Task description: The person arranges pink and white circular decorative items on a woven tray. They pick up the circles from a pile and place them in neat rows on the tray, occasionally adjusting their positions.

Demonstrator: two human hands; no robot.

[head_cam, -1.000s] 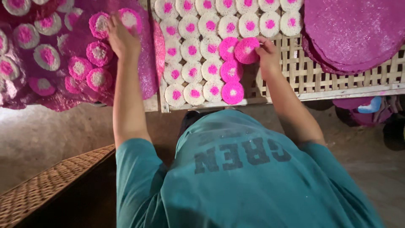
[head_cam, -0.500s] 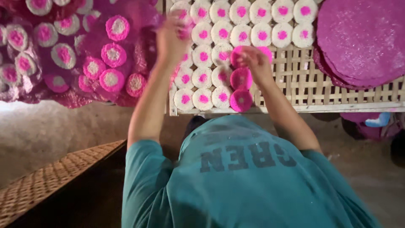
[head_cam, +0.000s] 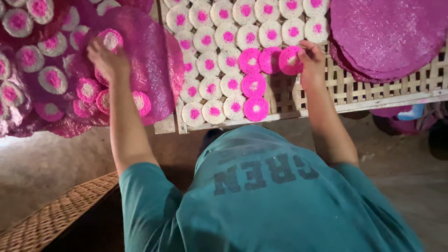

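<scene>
**Head view: pink discs being laid out on a slatted rack**

Head view, looking down past a teal shirt onto a bamboo-slat rack. Right hand at about 1 o'clock, fingers pinched on the edge of a pink disc, pressed flat against the slats just right of two other pink discs. Left hand at about 10 o'clock, reaching onto a purple sheet, fingers curled around a pink-rimmed disc; whether lifted or only touched, cannot tell.

On the rack, white discs with pink centres in tidy columns from 11 to 12 o'clock, touching one another. Beside them, five pink discs in a short cluster, the held one being the rightmost. Bare slats below and right of that cluster, up to a stack of large purple rounds at 2 o'clock.

Judged from the layout: well along on the left part of the rack, only just begun on the pink cluster. Many loose discs left on the purple sheet and farther out at 9 o'clock. Woven basket edge at 7 o'clock.
</scene>
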